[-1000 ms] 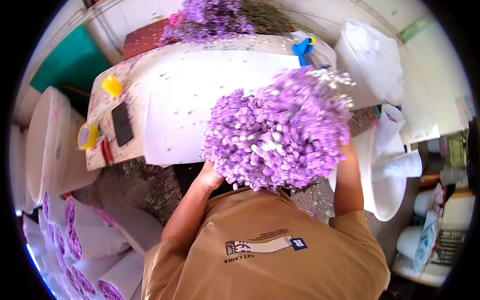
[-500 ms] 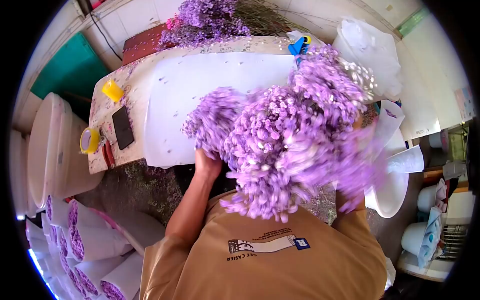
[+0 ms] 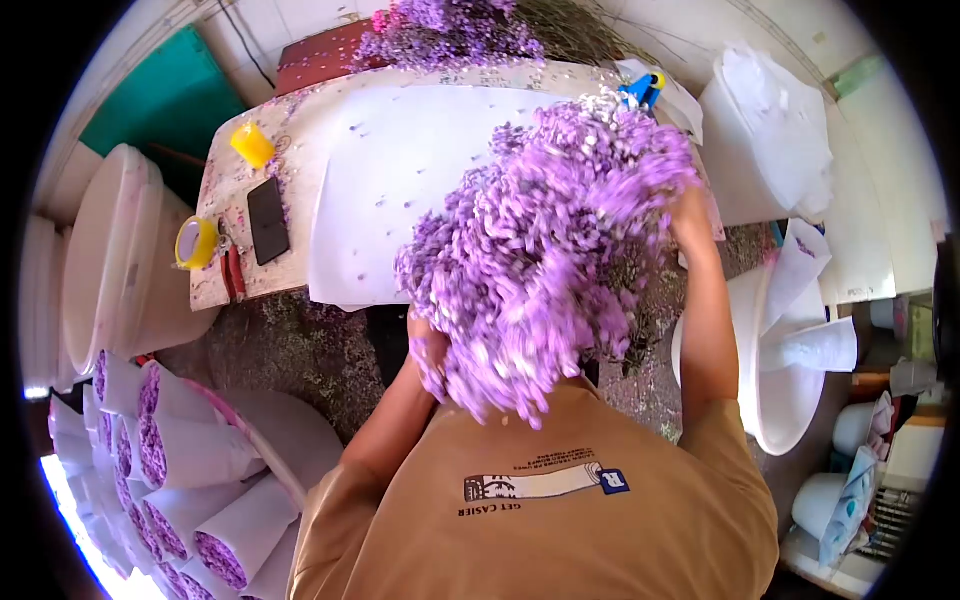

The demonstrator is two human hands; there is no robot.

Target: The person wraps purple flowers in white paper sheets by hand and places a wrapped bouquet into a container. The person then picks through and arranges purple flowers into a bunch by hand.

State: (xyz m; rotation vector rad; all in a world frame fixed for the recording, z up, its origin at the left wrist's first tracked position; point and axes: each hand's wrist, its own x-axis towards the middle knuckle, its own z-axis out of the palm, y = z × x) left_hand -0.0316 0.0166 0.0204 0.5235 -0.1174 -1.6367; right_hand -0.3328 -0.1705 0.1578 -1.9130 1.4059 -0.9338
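The phone (image 3: 268, 221) at the left of the frame has a smooth, dark, glossy face. Right of it, the white sheet (image 3: 400, 190) looks smooth and matt, like paper. The bag (image 3: 775, 130) at upper right is thin, crinkled, slightly shiny plastic; the shirt (image 3: 560, 530), matt cloth.

Blur smears the lower blooms of the purple bunch (image 3: 540, 250); it hides most of the left hand (image 3: 428, 338) and, at its upper right, the fingertips of the right hand (image 3: 688, 212); beyond it, the frame crops the heaped flowers (image 3: 445, 35)
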